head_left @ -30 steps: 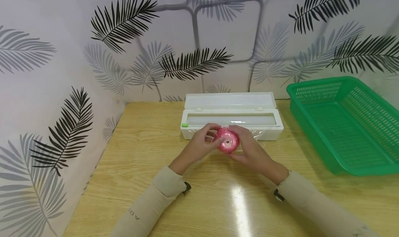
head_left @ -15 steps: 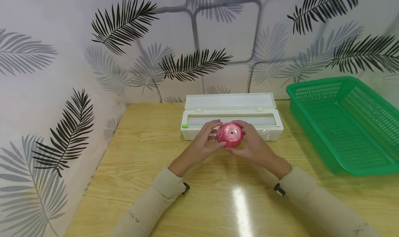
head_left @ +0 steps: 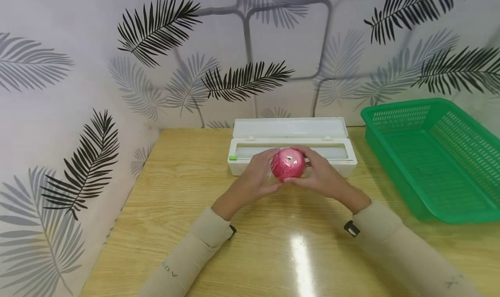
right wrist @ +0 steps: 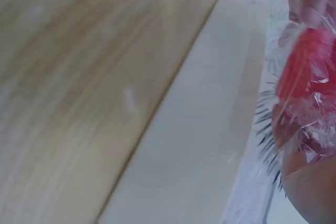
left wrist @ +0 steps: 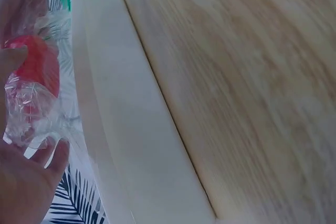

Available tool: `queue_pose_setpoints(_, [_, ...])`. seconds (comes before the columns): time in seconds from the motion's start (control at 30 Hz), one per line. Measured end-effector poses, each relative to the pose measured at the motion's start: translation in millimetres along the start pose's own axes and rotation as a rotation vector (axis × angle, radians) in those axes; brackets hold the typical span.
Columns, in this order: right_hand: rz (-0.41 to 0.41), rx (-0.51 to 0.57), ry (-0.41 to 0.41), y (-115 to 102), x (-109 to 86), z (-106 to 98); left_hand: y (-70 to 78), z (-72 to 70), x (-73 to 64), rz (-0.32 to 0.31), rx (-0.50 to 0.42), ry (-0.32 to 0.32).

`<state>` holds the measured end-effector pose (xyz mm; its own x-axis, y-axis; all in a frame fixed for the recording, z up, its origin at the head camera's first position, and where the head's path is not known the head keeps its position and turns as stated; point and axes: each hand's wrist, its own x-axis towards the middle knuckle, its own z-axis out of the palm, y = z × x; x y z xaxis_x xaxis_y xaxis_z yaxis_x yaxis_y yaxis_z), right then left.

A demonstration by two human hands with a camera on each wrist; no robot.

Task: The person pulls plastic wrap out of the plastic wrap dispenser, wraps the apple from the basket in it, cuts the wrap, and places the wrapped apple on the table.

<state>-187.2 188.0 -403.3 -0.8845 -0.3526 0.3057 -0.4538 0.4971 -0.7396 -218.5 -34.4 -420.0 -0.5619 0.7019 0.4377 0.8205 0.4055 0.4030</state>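
Note:
A round pinkish-red apple [head_left: 288, 166] is raised in front of the dispenser, wrapped in clear cling film [left wrist: 29, 100]. My left hand [head_left: 253, 176] holds it from the left, thumb below and fingers above. From the other side my right hand [head_left: 322, 174] grips it with its thumb at the lower edge. In both wrist views the film bunches in loose, shiny folds around the apple [right wrist: 302, 69], and some of it reaches the fingers. Part of the fruit is hidden behind the hands.
Behind the hands stands a white cling film dispenser [head_left: 234, 169] with its lid [head_left: 289, 127] raised and a film roll [head_left: 250, 152] inside. A green plastic basket [head_left: 414, 197] is at the right on the wooden table [head_left: 187, 175]. A leaf-patterned covering [head_left: 218, 36] rises behind.
Both hands have lifted slightly and turned the apple, so its dark-centred end now faces further up and away. The right hand has shifted a little right. Dispenser and basket stay in place.

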Motion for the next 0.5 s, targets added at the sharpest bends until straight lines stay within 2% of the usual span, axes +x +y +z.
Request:
queue_pose_setpoints(0.13, [0.035, 0.008, -0.042, -1, 4.1, -4, -0.2, 1.3, 4.4, 0.079, 0.151, 0.04])
queue_pose_setpoints(0.3, [0.076, 0.038, -0.079, -1, 6.8, -6, 2.8, 2.5, 9.7, 0.178, 0.241, 0.07])
queue_pose_setpoints(0.4, [0.107, 0.061, -0.094, -1, 6.6, -6, 4.5, 4.0, 11.8, 0.198, 0.278, 0.074])
queue_pose_setpoints(0.5, [0.146, 0.085, -0.1, 0, 6.2, -6, 5.4, 4.7, 12.5, 0.186, 0.293, 0.075])
